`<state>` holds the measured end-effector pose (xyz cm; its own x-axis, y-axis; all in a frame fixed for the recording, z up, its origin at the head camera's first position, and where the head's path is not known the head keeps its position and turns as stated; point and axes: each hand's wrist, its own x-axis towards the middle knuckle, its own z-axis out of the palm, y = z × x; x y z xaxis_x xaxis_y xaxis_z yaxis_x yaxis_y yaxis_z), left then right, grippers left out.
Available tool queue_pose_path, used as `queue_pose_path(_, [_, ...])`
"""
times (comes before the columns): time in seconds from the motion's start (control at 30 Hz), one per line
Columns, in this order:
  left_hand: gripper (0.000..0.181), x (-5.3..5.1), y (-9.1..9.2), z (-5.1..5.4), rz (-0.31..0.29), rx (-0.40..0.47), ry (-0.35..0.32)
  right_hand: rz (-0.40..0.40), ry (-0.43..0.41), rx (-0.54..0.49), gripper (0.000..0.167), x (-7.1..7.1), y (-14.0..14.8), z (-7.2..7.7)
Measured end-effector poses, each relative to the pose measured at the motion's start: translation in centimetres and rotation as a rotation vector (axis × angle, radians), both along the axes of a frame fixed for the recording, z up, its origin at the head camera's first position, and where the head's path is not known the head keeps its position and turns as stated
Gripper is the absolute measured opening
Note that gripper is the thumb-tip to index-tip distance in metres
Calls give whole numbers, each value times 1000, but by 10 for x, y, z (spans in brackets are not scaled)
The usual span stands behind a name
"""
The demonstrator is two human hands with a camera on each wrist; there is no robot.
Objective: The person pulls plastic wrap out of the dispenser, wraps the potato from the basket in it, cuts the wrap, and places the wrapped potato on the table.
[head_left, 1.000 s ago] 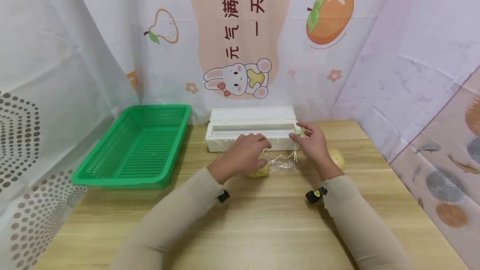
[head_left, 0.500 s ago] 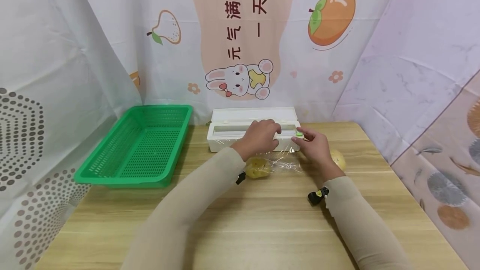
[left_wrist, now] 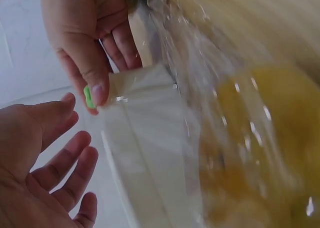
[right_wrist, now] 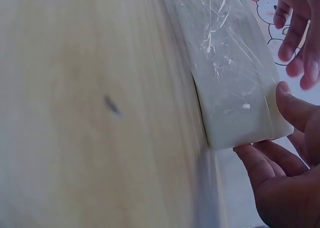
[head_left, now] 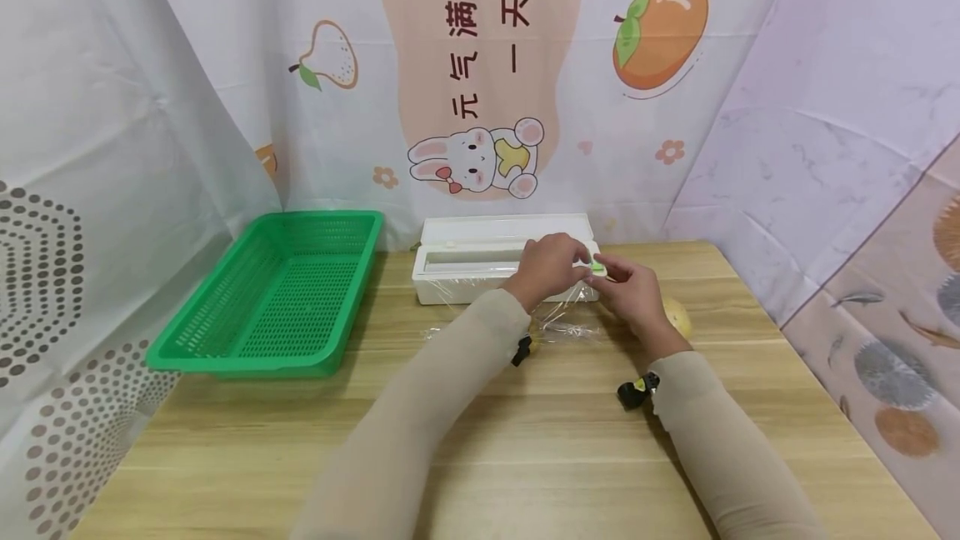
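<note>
A white cling film dispenser (head_left: 459, 291) stands with its lid raised, and clear film (head_left: 566, 330) hangs from its front onto the table. My right hand (head_left: 633, 297) grips the dispenser's right end, thumb on top and fingers against the end wall, by a green tab (left_wrist: 89, 97). My left hand (head_left: 550, 267) hovers beside that end, fingers loosely bent, with nothing in it. Under the film lies a yellow, potato-like lump (left_wrist: 285, 128), mostly hidden by the left wrist in the head view.
At the left of the wooden table (head_left: 525, 457) sits a green perforated basket (head_left: 247, 363). Another round yellow, potato-like item (head_left: 677, 317) lies behind the right wrist. A printed curtain (head_left: 337, 148) hangs close behind the dispenser.
My left hand has moved right and slightly away from me, from above the yellow lump to the dispenser's right end. The right hand keeps its hold there.
</note>
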<state>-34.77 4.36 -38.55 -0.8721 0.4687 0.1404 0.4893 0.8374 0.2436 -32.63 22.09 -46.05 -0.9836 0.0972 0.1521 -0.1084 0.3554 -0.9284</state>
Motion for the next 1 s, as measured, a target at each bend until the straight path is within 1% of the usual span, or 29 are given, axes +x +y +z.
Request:
queue_pose_path(0.1, [24,-2,9,-5,31,41,2,-9,0,31,53,0,1,0])
queue_pose_path(0.2, [24,-5,14,-10,56,63,22,-16,2,45,51,-1,0,0])
queue_pose_path(0.3, [23,-7,17,-13,80,72,37,-19,-6,26,49,-2,-1,0])
queue_pose_path(0.53, [20,-7,20,-17,114,90,25,-21,-26,30,46,-3,-2,0])
queue_pose_path(0.73, [14,-10,22,-19,138,61,44,-15,-28,19,46,-1,-3,1])
queue_pose_path(0.8, [11,-12,22,-19,133,45,45,-16,-28,3,47,-1,-3,1])
queue_pose_path(0.87, [11,-13,23,-19,124,18,44,-21,-28,2,47,-1,-2,1])
queue_pose_path(1.0, [13,-15,24,-19,105,-64,40,-29,-27,15,48,-1,-1,0])
